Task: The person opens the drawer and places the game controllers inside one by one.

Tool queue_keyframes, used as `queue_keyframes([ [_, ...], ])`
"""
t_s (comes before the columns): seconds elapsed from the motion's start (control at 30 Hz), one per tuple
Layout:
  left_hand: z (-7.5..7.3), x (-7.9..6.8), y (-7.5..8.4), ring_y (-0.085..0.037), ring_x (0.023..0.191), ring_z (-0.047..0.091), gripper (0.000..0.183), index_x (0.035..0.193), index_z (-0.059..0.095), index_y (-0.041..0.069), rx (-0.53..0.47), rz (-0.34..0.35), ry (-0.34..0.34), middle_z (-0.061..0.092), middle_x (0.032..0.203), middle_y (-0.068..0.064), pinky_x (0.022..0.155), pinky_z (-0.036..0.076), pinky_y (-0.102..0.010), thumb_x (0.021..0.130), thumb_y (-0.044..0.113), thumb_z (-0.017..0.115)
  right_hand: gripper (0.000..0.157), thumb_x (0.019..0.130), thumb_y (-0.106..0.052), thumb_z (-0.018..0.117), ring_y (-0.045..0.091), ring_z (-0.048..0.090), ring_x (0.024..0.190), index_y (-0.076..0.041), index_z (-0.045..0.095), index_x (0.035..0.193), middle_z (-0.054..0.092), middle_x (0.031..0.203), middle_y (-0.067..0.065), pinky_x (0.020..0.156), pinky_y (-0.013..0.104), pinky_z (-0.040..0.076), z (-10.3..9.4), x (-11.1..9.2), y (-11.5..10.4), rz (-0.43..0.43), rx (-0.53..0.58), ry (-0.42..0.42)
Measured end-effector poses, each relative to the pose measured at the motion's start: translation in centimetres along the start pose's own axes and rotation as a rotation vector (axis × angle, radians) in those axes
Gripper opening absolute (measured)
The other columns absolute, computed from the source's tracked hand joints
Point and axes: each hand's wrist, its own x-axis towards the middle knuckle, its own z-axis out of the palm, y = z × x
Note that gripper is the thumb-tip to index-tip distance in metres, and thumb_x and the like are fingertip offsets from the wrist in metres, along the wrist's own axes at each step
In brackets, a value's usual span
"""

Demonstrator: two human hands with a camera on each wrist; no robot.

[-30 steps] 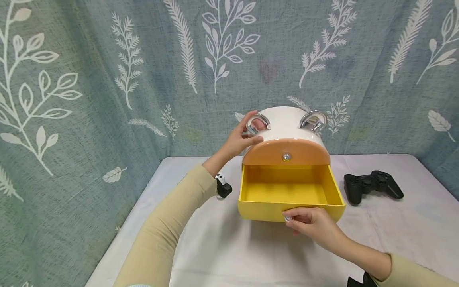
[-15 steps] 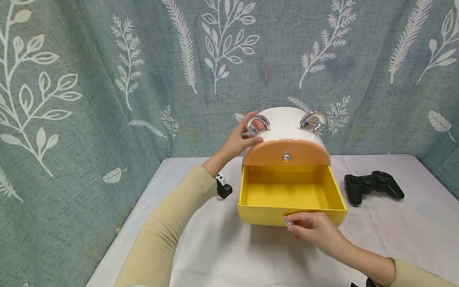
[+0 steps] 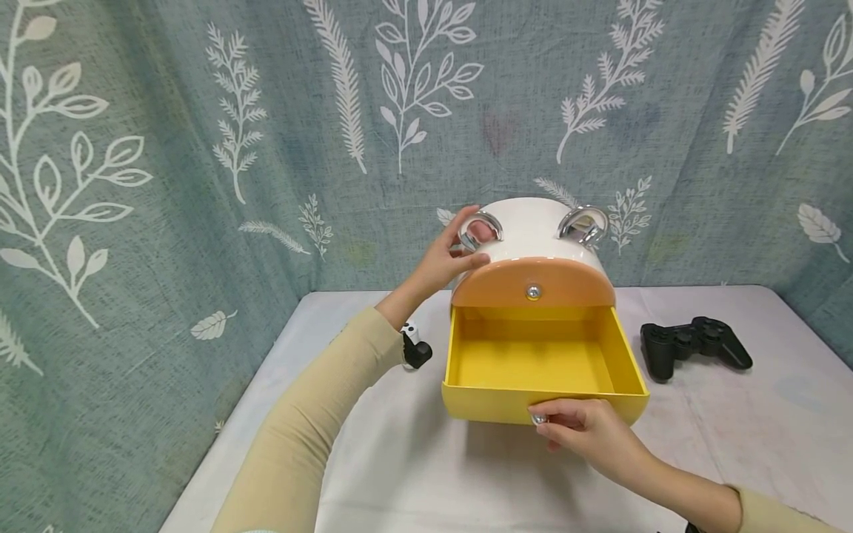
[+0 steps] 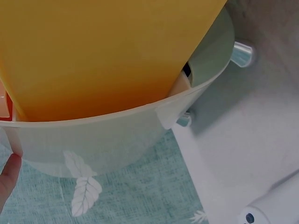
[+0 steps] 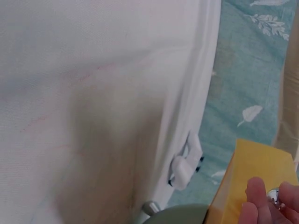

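Observation:
A white cabinet (image 3: 529, 226) with chrome rings on its top stands on the table. Its orange upper drawer (image 3: 506, 285) is closed, while the yellow lower drawer (image 3: 533, 355) is pulled far out with nothing inside. My left hand (image 3: 445, 255) holds the cabinet's upper left side, thumb on the front and fingers behind the chrome ring (image 3: 480, 229). In the left wrist view, a fingertip (image 4: 10, 175) meets the white shell. My right hand (image 3: 589, 428) pinches the small silver knob (image 3: 538, 419) of the yellow drawer between thumb and fingers.
A black game controller (image 3: 693, 344) lies right of the cabinet. Left of it, a white and black game controller (image 3: 416, 354) is partly hidden behind my left sleeve (image 3: 320, 414). A patterned curtain (image 3: 373, 148) hangs behind the white-covered table (image 3: 380, 459).
The yellow drawer has slid a little further out toward me, my right hand moving with its knob. My left hand stays where it was on the cabinet.

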Motion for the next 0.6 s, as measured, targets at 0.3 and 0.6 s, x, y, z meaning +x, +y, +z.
queue_keyframes([
  [0.3,0.1,0.0,0.0,-0.019,0.104,0.046,0.074,0.143,0.024,0.038,0.001,-0.009,0.004,0.027,0.147,0.003,0.097,0.039,-0.038,0.085,0.020,0.066,0.043,0.085,-0.026,0.064,0.005,0.063,0.084,0.000,0.060,0.118,0.064,0.107,0.017,0.070,0.024,0.053,-0.6,-0.4,-0.1,0.019,0.017,-0.084],
  [0.6,0.0,0.0,0.0,-0.018,0.109,0.045,0.075,0.143,0.024,0.039,-0.005,0.004,0.002,0.026,0.148,0.004,0.100,0.037,-0.039,0.083,0.032,0.068,0.053,0.085,-0.026,0.064,0.006,0.064,0.088,-0.001,0.050,0.130,0.065,0.107,0.015,0.072,0.027,0.053,-3.3,-1.6,-2.2,0.025,0.003,-0.161],
])
